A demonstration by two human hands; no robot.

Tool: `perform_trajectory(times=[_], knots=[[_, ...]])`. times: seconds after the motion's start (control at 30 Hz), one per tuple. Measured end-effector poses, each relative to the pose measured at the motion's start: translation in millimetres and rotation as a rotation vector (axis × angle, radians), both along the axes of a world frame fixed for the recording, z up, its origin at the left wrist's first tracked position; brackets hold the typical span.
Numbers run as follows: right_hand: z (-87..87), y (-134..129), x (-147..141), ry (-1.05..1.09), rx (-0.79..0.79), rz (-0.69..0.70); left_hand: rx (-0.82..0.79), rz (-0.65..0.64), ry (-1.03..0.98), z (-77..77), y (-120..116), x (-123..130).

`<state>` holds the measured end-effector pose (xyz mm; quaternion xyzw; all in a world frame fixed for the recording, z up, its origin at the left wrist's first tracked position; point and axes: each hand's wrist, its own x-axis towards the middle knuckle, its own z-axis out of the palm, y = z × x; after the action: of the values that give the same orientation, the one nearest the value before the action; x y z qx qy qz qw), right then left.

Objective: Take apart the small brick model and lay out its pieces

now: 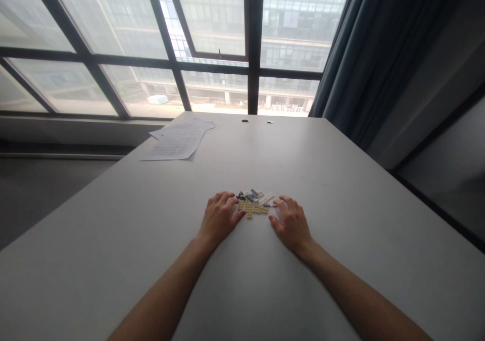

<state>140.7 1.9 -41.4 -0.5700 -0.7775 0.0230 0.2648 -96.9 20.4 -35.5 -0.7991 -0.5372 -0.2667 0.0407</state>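
My left hand [221, 213] and right hand [292, 221], both spread, flank bricks [249, 209], seemingly all unjoined, short of the desk's far edge [299, 119].

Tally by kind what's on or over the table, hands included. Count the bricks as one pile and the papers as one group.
Hands (left hand, right hand): 2
Brick pile: 1
Paper group: 1
Round spots near the far edge: 2
Total: 6
Single bricks are too small to count surely.
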Motion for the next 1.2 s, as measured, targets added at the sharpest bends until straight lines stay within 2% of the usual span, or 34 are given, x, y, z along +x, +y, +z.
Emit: perform_trajectory(times=[0.23, 0.33, 0.47, 0.63, 0.77, 0.87, 1.03, 1.2], knots=[[5.9, -3.7, -4.4, -0.038, -0.008, 0.054, 0.014, 0.019, -0.001, 5.5, -2.4, 5.2], [7.4, -6.2, -2.8, 0.031, -0.012, 0.068, 0.021, 0.033, -0.031, 7.8, -5.6, 5.2], [8.5, -18.3, -5.5, 0.377, -0.079, 0.094, 0.006, 0.038, -0.090, 12.7, -23.9, 10.9], [9.4, -42.9, -24.7, 0.883, -0.272, 0.170, 0.005, -0.119, -0.189, 9.9, -60.4, 25.5], [8.6, -56.5, -35.2, 1.095, -0.437, 0.231, 0.062, -0.212, -0.215, 3.6, -74.2, 29.6], [8.3, -60.6, -35.2, 1.146, -0.450, 0.227, 0.084, -0.238, -0.305, 2.2, -75.3, 30.0], [6.4, -63.2, -32.7, 1.091, -0.399, 0.269, 0.040, -0.233, -0.507, 4.5, -76.3, 33.1], [6.2, -65.3, -33.4, 1.135, -0.384, 0.341, 0.150, -0.287, -0.482, 6.9, -79.4, 36.0]])
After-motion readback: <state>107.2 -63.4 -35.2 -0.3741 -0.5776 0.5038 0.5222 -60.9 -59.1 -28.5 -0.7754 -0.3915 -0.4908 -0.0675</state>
